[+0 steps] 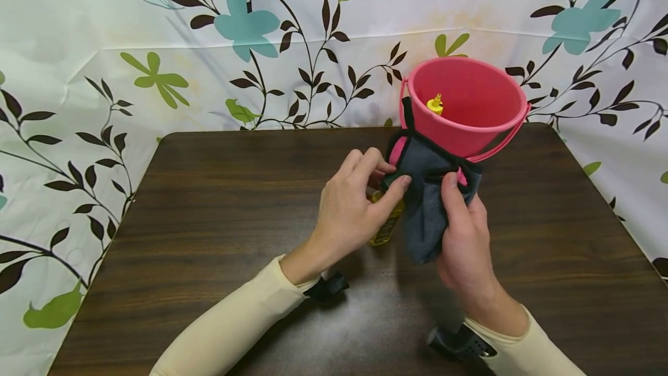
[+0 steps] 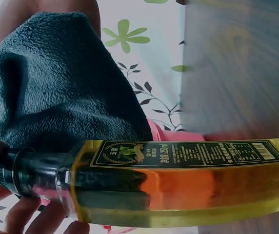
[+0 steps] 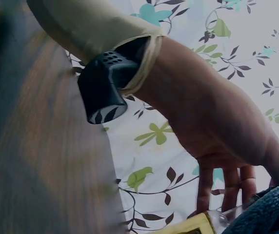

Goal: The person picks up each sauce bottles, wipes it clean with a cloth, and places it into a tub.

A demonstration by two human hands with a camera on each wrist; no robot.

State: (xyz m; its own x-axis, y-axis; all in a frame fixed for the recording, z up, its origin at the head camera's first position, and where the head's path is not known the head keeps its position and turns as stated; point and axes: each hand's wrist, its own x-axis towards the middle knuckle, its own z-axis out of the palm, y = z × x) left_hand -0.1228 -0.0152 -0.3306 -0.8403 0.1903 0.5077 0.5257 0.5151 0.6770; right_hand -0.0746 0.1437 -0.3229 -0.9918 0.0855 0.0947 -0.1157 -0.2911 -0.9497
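Note:
My left hand (image 1: pixel 351 205) grips a clear glass bottle of yellow oil (image 2: pixel 183 190) by its neck, just below the dark cap (image 2: pixel 7 168). In the head view the cloth and that hand cover the bottle's upper part. A dark grey plush cloth (image 1: pixel 424 213) with black edging and a pink side hangs from my right hand (image 1: pixel 466 239), its thumb pressed on the front. The cloth lies against the bottle's neck side, and my left fingertips reach its edge. In the right wrist view, the cloth (image 3: pixel 271 214) and the bottle's yellow base (image 3: pixel 198 225) show at the bottom.
A pink bucket (image 1: pixel 464 94) with a handle stands at the table's back right, behind the cloth. Inside it shows a yellow nozzle top (image 1: pixel 435 104). The dark wood table (image 1: pixel 235 202) ends at a patterned curtain (image 1: pixel 297 86).

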